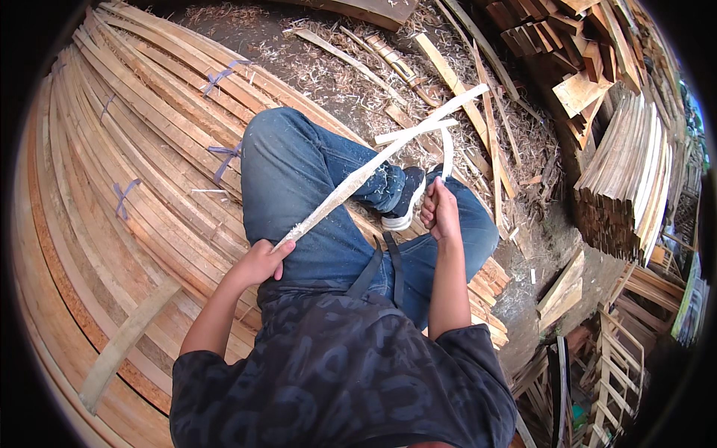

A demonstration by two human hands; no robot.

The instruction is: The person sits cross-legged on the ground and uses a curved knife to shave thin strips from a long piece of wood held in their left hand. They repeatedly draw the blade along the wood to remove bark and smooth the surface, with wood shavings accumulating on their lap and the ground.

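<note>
My left hand grips the near end of a long pale wooden slat, which slants up and to the right across my blue-jeaned thigh. The slat's near end is frayed with fibres. My right hand is closed around the handle of a blade-like tool held upright against the slat's far part. A second thin pale strip crosses the slat near the tool. My foot in a dark shoe with a white sole rests between my knees.
I sit on a broad stack of long curved wooden slats, some tied with purple strips. Wood shavings and loose sticks cover the ground ahead. Bundles of cut boards and wooden frames stand at the right.
</note>
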